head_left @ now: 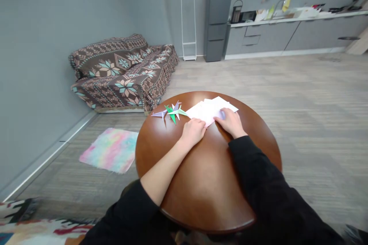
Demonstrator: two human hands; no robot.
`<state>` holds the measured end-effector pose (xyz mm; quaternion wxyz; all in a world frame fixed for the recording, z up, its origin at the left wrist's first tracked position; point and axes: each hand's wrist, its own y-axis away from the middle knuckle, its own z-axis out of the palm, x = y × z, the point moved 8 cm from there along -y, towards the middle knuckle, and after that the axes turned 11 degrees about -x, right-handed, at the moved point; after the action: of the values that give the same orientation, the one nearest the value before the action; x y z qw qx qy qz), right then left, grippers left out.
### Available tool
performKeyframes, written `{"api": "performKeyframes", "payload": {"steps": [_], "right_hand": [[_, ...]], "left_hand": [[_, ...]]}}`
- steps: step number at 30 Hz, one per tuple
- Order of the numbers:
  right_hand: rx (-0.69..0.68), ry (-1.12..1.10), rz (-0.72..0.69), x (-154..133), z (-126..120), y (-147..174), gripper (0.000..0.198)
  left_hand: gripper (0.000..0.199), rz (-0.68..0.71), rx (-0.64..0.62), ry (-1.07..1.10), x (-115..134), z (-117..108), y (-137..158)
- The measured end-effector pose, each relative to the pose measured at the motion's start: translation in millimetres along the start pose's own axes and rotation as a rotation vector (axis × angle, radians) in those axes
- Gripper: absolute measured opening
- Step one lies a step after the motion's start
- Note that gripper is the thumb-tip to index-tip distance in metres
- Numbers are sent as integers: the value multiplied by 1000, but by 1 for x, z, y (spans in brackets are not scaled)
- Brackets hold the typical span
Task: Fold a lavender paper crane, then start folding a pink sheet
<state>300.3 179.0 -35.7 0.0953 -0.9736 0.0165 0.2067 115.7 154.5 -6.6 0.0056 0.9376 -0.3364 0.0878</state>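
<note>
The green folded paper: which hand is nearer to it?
The left. The left hand touches the pale paper just right of the green folded paper; the right hand is farther right, also at the pale paper.

The single view looks out from the person's head, above and behind the fingers (198,121), facing forward and down along both arms. The black sleeves (264,187) lie nearest the lens, on the near side of the fingers. The left hand (193,133) and right hand (231,123) appear small, close to mid-frame, with most of the round table (201,183) around them. The field is wide: it takes in a rug (112,149) left of the fingers, a sofa (120,72) beyond and left, and, farthest off, a fridge (220,15) beyond them.
</note>
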Motion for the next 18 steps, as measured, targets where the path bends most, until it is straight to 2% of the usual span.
{"api": "performKeyframes", "payload": {"steps": [8,18], "right_hand": [[24,26,92,10,-6,-1,37],[14,-27,43,2,-2,-1,45]], "left_hand": [[24,-54,-5,-22,-5,-1,-1],[20,-137,38,-68,5,-2,-1]]}}
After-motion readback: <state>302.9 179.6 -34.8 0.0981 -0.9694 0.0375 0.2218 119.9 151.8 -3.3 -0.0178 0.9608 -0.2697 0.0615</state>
